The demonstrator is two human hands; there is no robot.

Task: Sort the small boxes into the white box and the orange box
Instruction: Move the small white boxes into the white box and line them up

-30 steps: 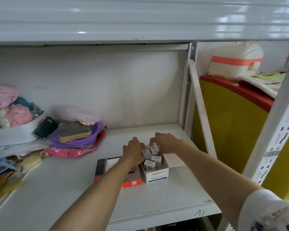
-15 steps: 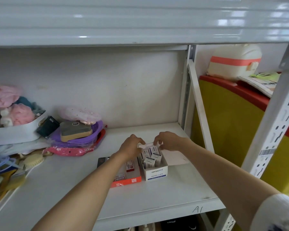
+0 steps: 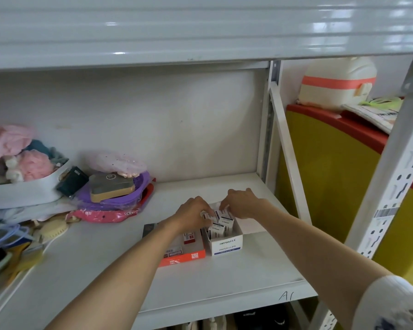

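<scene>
A white box [image 3: 227,245] marked "PAPER CLIPS" stands open on the shelf and holds several small white boxes [image 3: 222,222]. Its lid flap [image 3: 250,226] lies open to the right. Touching its left side is a flat orange box [image 3: 184,254] with small red-and-white boxes [image 3: 189,237] inside. My left hand [image 3: 193,213] reaches over the orange box, its fingertips on a small white box at the white box's left rim. My right hand [image 3: 240,202] hovers over the back of the white box, fingers curled on the small boxes there. What each hand grips is partly hidden.
The grey metal shelf [image 3: 200,279] has an upper shelf close overhead. At the left sit a white bin of pink puffs [image 3: 22,186], a purple bag pile [image 3: 119,194] and loose brushes. A shelf post [image 3: 389,186] and a yellow-red cabinet [image 3: 332,167] stand at the right.
Both hands stay over the white box, shifting the small boxes inside. The left hand drew back a little to the box's left rim. The view shifted slightly.
</scene>
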